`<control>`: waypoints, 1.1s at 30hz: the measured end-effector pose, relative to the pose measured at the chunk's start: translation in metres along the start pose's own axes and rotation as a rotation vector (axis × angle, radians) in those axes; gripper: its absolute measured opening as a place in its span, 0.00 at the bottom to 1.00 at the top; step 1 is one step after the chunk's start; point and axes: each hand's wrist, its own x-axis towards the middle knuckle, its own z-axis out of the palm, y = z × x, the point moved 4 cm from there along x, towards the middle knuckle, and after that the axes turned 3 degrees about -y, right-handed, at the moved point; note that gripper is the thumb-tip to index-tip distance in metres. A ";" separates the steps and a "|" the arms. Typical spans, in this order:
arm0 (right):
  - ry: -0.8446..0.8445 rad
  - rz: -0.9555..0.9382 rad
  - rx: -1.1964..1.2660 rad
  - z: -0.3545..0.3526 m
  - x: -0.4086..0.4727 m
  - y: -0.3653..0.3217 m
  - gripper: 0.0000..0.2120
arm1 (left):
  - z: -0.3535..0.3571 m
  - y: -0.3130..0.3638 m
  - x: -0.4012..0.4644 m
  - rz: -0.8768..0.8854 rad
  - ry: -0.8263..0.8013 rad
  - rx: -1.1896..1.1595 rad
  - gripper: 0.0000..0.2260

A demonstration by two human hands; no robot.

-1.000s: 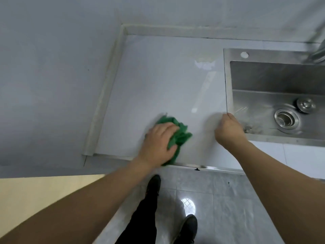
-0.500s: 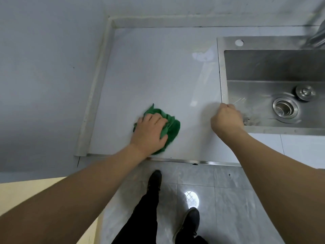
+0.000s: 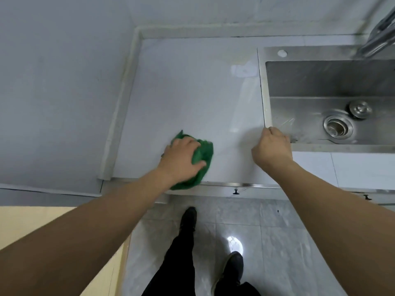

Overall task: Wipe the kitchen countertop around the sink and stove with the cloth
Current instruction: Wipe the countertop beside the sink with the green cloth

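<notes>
A crumpled green cloth lies on the white countertop near its front edge, its lower part hanging over the metal trim. My left hand presses down on the cloth, with fingers and thumb curled around it. My right hand is a closed fist holding nothing. It rests on the counter at the front left corner of the steel sink.
The sink holds a drain and a loose stopper; a faucet rises at the back right. A grey wall borders the counter on the left. Below are cabinet knobs, tiled floor and my shoes.
My left hand slid the cloth a little left and away from the edge, then pulled it back so it now overlaps the front trim. My right fist stayed by the sink corner.
</notes>
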 end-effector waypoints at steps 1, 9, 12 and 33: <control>0.003 -0.003 0.001 0.002 -0.003 0.000 0.20 | 0.014 0.010 -0.005 0.059 -0.034 0.033 0.25; 0.008 -0.030 0.048 0.011 -0.033 -0.010 0.22 | 0.058 0.034 -0.065 0.459 0.027 0.124 0.16; 0.026 -0.052 0.046 0.007 -0.044 -0.011 0.21 | 0.071 0.033 -0.091 0.509 -0.171 0.151 0.13; -0.295 -0.251 -0.416 0.062 -0.089 -0.025 0.36 | 0.009 0.012 -0.031 -0.037 0.075 0.056 0.07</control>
